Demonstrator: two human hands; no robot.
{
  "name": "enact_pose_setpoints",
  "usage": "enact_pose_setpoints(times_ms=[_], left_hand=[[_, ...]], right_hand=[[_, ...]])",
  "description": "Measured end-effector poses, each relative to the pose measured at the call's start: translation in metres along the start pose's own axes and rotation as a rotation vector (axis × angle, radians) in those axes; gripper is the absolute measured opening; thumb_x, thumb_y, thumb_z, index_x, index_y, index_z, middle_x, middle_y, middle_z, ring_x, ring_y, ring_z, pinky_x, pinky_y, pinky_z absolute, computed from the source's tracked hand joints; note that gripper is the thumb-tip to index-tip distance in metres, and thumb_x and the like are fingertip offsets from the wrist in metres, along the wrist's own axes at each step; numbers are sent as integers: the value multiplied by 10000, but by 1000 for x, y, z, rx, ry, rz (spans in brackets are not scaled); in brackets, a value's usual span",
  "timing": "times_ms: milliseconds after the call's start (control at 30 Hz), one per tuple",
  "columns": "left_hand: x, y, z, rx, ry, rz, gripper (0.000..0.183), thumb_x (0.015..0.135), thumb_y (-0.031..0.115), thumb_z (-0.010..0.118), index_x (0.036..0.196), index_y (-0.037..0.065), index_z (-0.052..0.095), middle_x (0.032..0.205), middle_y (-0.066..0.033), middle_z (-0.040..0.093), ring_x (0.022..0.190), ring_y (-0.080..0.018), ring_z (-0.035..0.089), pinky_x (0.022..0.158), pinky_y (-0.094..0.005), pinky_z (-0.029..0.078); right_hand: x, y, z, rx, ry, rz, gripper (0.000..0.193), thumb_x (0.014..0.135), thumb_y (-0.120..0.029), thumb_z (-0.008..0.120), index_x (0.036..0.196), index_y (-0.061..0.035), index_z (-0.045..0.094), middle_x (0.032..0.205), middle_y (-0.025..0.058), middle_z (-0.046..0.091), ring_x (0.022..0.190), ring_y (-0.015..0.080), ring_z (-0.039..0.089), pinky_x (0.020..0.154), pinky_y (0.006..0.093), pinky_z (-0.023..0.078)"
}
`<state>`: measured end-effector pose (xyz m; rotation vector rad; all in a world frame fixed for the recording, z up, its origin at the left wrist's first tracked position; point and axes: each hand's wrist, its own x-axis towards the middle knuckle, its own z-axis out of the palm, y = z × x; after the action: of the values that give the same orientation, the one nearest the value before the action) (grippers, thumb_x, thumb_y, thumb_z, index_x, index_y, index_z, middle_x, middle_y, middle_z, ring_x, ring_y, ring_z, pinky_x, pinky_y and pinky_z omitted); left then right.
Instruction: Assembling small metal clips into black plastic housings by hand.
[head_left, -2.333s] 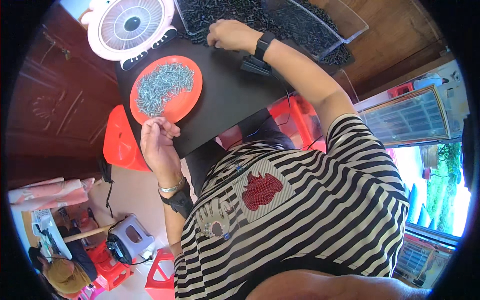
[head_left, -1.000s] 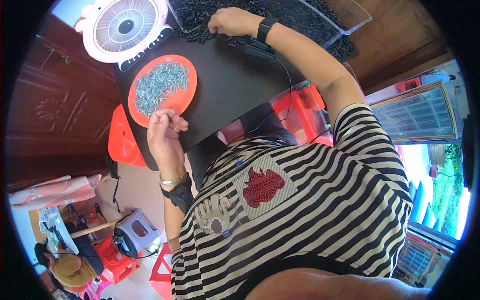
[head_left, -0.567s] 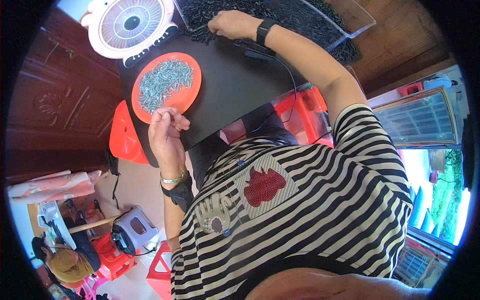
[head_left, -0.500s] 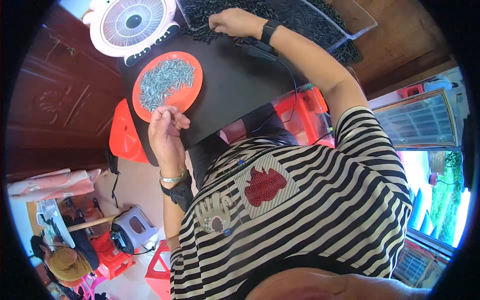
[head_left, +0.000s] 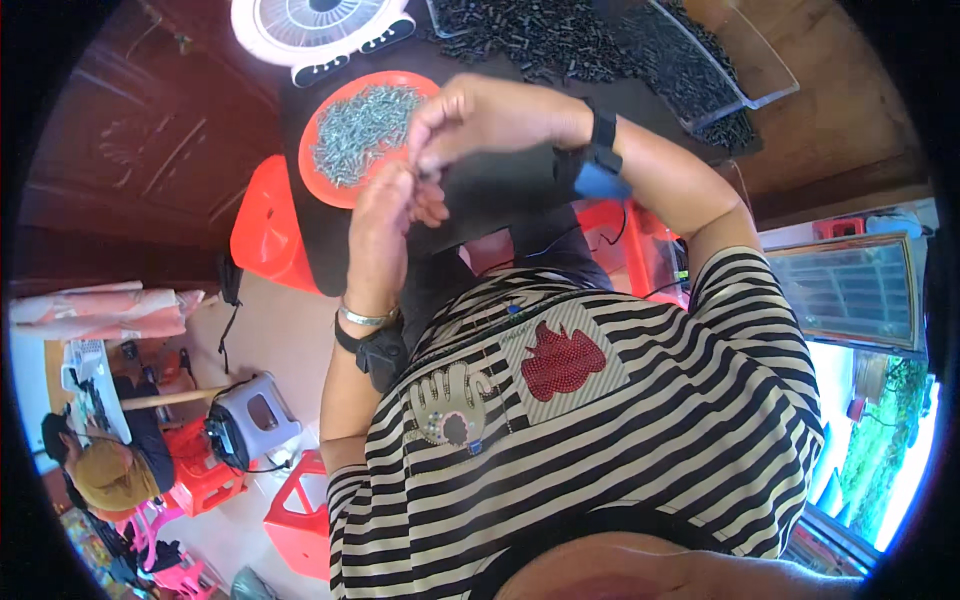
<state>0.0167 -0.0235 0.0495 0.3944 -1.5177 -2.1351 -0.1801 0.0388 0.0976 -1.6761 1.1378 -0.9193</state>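
While both hands meet in the air over the black surface (head_left: 520, 190), the left hand (head_left: 385, 225) comes up from below and the right hand (head_left: 480, 120) curls over from above. Their fingertips (head_left: 425, 170) touch at one spot, and the grip of each hand is pinched narrow there. Something very small seems to sit between them, but it is too tiny to tell what it is or which way its long side points.

Just to the left of the pinch, very near, sits the orange plate (head_left: 325, 185) with a pile of small silver metal bits (head_left: 360, 130). The left hand is the nearer one to that plate. Farther up and to the right lies a heap of small black parts (head_left: 560, 40), some inside a clear tray (head_left: 745, 75); the right hand is nearer to those. A white round fan (head_left: 320, 25) stands behind the plate at the top edge.
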Motion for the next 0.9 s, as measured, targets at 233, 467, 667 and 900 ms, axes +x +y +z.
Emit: enact_pose_setpoints(times_ms=[233, 467, 667, 900], left_hand=[[-18, -10, -7, -189, -79, -97, 205, 939, 230, 479, 933, 30, 523, 797, -43, 543, 693, -135, 537, 649, -261, 413], [-32, -15, -34, -289, -25, 15, 220, 927, 241, 503, 942, 22, 487, 795, -70, 466, 706, -193, 484, 640, -296, 390], [-35, -19, -55, -270, 127, 107, 163, 929, 198, 480, 924, 35, 496, 798, -60, 523, 691, -175, 531, 650, -293, 415], [-37, -25, -63, -298, 130, 103, 167, 937, 192, 471, 935, 28, 500, 824, -69, 544, 721, -180, 552, 663, -299, 425]], right_hand=[[0, 8, 26, 21, 41, -18, 112, 848, -102, 666, 915, -13, 656, 880, 25, 665, 825, 108, 611, 748, 270, 486], [39, 30, 2, -334, 146, 79, 138, 851, -148, 648, 919, -30, 667, 849, 45, 668, 809, 123, 623, 734, 272, 491], [68, 61, 8, -836, 131, 41, 156, 782, -174, 658, 896, -72, 688, 862, 80, 664, 848, 228, 631, 760, 344, 493], [74, 74, 20, -1069, 168, -130, 126, 819, -178, 597, 850, -70, 655, 860, 77, 635, 880, 277, 606, 782, 391, 480]])
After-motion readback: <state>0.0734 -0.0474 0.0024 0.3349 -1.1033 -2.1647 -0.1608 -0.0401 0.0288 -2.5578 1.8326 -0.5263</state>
